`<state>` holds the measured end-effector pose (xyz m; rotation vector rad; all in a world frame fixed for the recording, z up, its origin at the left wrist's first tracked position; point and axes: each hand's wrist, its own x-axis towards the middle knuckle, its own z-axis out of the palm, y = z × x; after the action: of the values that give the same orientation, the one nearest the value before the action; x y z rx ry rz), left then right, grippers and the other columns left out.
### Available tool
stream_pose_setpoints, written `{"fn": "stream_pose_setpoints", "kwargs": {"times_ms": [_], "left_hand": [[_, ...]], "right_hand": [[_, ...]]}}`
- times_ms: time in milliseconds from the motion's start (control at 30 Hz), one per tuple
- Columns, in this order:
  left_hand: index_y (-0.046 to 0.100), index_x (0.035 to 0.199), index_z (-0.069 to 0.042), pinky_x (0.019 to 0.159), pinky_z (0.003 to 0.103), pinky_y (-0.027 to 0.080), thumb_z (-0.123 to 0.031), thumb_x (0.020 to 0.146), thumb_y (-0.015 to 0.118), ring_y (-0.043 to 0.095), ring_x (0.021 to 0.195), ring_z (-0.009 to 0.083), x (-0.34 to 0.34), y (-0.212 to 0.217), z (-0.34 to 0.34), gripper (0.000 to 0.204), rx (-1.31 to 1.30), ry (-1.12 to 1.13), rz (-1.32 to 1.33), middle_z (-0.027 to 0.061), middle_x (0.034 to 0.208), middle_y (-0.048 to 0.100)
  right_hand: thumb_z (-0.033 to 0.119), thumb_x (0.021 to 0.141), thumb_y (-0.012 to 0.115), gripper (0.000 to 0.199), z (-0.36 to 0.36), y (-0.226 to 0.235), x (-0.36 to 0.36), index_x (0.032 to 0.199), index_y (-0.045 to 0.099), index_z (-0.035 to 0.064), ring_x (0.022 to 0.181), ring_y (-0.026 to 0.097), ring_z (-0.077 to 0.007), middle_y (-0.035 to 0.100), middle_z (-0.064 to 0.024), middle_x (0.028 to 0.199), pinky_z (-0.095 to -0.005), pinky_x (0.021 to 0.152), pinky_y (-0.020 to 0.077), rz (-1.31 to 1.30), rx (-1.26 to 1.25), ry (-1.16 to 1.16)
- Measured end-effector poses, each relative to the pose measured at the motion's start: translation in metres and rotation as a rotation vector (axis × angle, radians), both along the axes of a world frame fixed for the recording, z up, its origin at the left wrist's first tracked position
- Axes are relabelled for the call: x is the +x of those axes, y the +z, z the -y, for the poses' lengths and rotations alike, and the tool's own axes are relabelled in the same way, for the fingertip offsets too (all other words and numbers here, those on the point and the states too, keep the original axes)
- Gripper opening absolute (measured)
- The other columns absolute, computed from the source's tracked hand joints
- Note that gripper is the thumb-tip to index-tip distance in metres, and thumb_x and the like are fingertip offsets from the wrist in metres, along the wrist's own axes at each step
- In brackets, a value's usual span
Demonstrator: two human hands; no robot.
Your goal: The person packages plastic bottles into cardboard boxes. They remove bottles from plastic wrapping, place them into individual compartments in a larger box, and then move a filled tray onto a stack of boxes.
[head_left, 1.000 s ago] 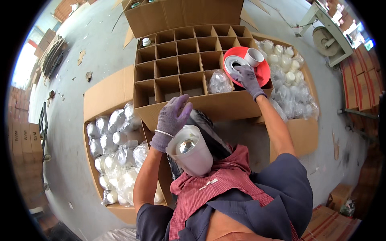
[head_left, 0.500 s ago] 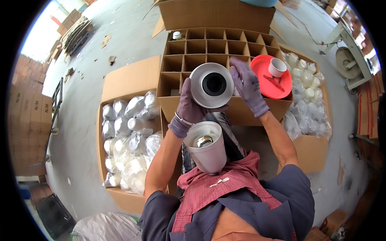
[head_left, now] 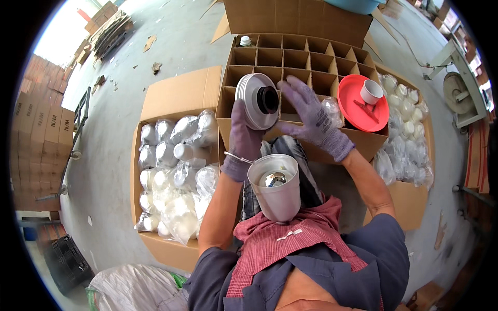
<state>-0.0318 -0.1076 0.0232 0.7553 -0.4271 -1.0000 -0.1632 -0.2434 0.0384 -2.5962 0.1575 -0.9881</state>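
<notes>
My left hand (head_left: 243, 140), in a grey-purple glove, grips a white, ridged round lid-like part (head_left: 252, 111) by its edge. A black ring (head_left: 268, 100) stands out from the middle of that part, which is tilted with the ring facing right. My right hand (head_left: 314, 118), gloved the same way, is open just right of it, fingers spread; no held object shows. On my lap below stands a white, tapered cup-shaped container (head_left: 275, 199) with a shiny silvery dome (head_left: 275, 179) inside.
A divided cardboard carton (head_left: 358, 142) stands in front, with a red plate (head_left: 353, 115) bearing a white cup (head_left: 371, 92) and red strips (head_left: 367, 110). A capped bottle (head_left: 245, 41) sits in its far-left cell. Open cartons of bagged white pieces flank it: left (head_left: 181, 127), right (head_left: 410, 197).
The lid-like part has tilted from facing up to facing right in my left hand. My right hand has turned, its fingers spreading beside it. The whole view has shifted slightly.
</notes>
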Motion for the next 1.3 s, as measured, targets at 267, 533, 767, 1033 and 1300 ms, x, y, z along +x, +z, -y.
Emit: {"fn": "stream_pose_setpoints", "kwargs": {"times_ms": [267,533,767,1033,1300], "left_hand": [[0.039,0.14,-0.008,0.102,0.053,0.043,-0.063,0.096,0.031,0.051,0.121,0.0329,0.001,0.017,-0.02,0.071,0.035,-0.278,-0.026,0.0169,0.14,0.043],[0.064,0.118,-0.033,0.099,0.05,0.039,-0.046,0.06,0.078,0.047,0.116,0.033,-0.003,0.021,-0.007,0.061,-0.076,0.349,1.86,0.0073,0.136,0.05],[0.064,0.12,-0.028,0.099,0.05,0.038,-0.046,0.061,0.077,0.048,0.115,0.033,0.007,0.022,-0.037,0.063,-0.232,-0.238,1.932,0.0052,0.134,0.052],[0.061,0.129,-0.017,0.105,0.047,0.034,-0.039,0.075,0.07,0.044,0.12,0.0379,0.019,-0.022,-0.065,0.058,0.023,-0.602,1.587,0.0132,0.139,0.047],[0.058,0.132,-0.023,0.106,0.052,0.031,-0.057,0.075,0.065,0.04,0.124,0.0429,0.004,-0.046,-0.082,0.066,0.081,-0.67,1.59,0.0169,0.141,0.042]], "right_hand": [[0.017,0.08,0.068,0.058,-0.001,0.013,0.006,0.132,0.043,0.0101,0.104,0.061,-0.0343,0.048,-0.0159,0.13,-0.0389,0.081,0.0562,-0.202,-0.136,0.182],[0.036,0.092,0.059,0.05,0.016,-0.062,0.011,0.129,0.048,0.0049,0.1,0.064,-0.0202,0.062,-0.009,0.114,-0.0317,0.081,0.0558,-0.005,0.76,0.606],[0.039,0.094,0.054,0.041,0.033,-0.059,-0.019,0.117,0.058,0.0052,0.072,0.064,-0.0121,0.066,-0.0065,0.095,-0.0251,0.06,0.0526,-0.884,1.356,0.743],[0.033,0.1,0.046,0.044,-0.027,-0.071,-0.031,0.128,0.054,0.0004,0.106,0.057,-0.0173,0.061,-0.0099,0.109,-0.0289,0.097,0.0432,-0.412,1.158,0.222],[0.037,0.102,0.039,0.047,-0.076,-0.089,-0.028,0.128,0.053,0.0006,0.117,0.053,-0.0266,0.056,-0.016,0.122,-0.0346,0.104,0.0378,-0.478,0.937,0.281]]}}
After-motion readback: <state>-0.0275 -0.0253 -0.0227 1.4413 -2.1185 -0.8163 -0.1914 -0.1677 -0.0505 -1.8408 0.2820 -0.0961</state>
